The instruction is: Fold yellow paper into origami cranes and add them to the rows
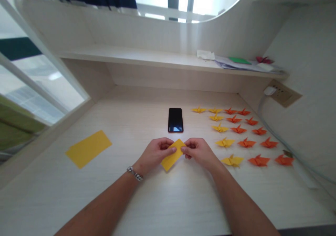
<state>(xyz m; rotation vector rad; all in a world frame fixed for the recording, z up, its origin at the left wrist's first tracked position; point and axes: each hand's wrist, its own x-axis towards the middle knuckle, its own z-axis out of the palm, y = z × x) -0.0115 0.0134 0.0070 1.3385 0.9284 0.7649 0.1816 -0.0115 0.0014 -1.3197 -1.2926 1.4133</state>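
Both my hands pinch a small folded yellow paper just above the pale wooden desk. My left hand, with a metal bracelet at its wrist, grips the paper's left upper edge, fingers closed. My right hand pinches the paper's top right corner, fingers closed. A black phone lies flat just beyond the hands.
A flat yellow sheet lies at the left. Rows of several yellow paper cranes and orange paper cranes stand at the right. A shelf above holds papers. A wall socket with a cable is at the right.
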